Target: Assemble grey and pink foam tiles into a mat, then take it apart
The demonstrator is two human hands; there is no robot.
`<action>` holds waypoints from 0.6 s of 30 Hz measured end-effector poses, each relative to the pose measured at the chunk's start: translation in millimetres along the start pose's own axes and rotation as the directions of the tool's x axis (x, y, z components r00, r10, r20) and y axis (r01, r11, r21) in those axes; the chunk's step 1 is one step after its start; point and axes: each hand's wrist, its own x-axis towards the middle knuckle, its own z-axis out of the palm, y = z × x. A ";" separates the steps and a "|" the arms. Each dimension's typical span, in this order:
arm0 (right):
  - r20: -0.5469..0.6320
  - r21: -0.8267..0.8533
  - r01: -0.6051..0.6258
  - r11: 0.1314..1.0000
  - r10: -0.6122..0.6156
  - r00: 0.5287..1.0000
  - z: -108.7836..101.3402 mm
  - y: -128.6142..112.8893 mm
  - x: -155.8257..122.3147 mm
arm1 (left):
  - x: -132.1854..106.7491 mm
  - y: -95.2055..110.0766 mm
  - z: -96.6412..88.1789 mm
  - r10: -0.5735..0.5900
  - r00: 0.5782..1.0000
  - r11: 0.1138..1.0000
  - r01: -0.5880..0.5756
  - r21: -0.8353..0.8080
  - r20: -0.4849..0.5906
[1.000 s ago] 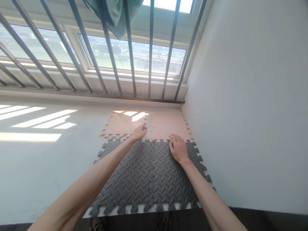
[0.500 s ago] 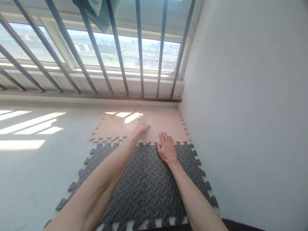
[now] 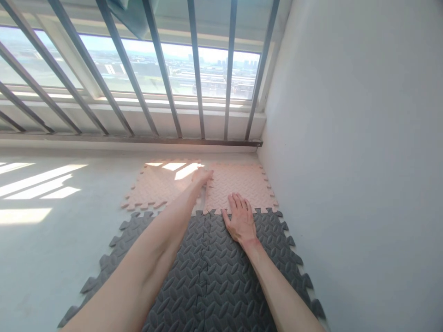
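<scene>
Foam mats lower in view than in earlier frame. Left hand (image 3: pixel 201 177) curled at seam of pink foam tiles (image 3: pixel 238 182), grip unclear; right hand (image 3: pixel 240 219) open, flat on grey foam tiles (image 3: pixel 235 272). Grey pair interlocked; pink pair abutting it.

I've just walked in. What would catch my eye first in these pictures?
Dark grey foam mats nearest and pale pink foam mats beyond stand out first, below a bright window crossed by metal bars. The left hand lies at the seam between the pink mats, the right hand across the pink-grey join.
</scene>
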 end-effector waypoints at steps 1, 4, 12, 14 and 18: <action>-0.005 0.007 0.000 1.000 0.000 1.000 -0.2 0.0 0.1 | 4.5 2.9 1.1 -0.014 1.000 1.000 0.015 0.012 -0.010; 0.003 0.016 -0.001 1.000 0.001 1.000 -1.3 -0.3 0.8 | 12.0 9.8 6.5 -0.029 0.998 0.998 0.032 0.049 -0.056; 0.056 -0.009 -0.028 1.000 0.028 0.998 -4.1 -2.1 1.5 | 18.4 14.7 8.4 -0.014 0.988 1.000 0.016 0.012 -0.156; 0.050 -0.011 -0.024 1.000 0.025 0.998 -4.7 -2.7 1.1 | 18.4 16.5 6.4 -0.026 0.985 1.000 0.025 -0.012 -0.169; 0.050 -0.038 -0.032 0.999 0.034 0.998 -7.0 -4.1 0.8 | 11.3 22.1 9.1 -0.016 0.970 0.999 0.007 -0.040 -0.241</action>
